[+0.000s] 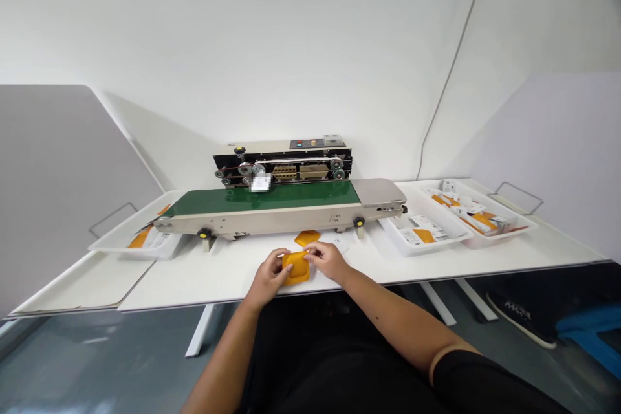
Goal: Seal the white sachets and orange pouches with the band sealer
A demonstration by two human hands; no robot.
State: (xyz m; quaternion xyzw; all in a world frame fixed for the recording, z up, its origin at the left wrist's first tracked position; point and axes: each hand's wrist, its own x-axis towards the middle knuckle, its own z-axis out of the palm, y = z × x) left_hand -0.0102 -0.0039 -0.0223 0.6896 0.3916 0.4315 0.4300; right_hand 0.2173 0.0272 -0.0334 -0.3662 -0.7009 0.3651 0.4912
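Observation:
Both my hands hold one orange pouch [295, 267] just above the near edge of the white table [204, 275]. My left hand [268, 278] grips the pouch's left side with curled fingers. My right hand [327, 260] pinches its upper right corner. A second orange pouch [307, 237] lies flat on the table just behind, in front of the sealing machine [286, 197]. The machine has a green conveyor belt [264, 198] running left to right.
Two white trays [420, 231] [478, 212] with orange and white packets stand at the right. Another white tray [143, 239] with packets sits at the left end of the conveyor. Grey partitions stand on both sides. A shoe [519, 314] rests on the floor at right.

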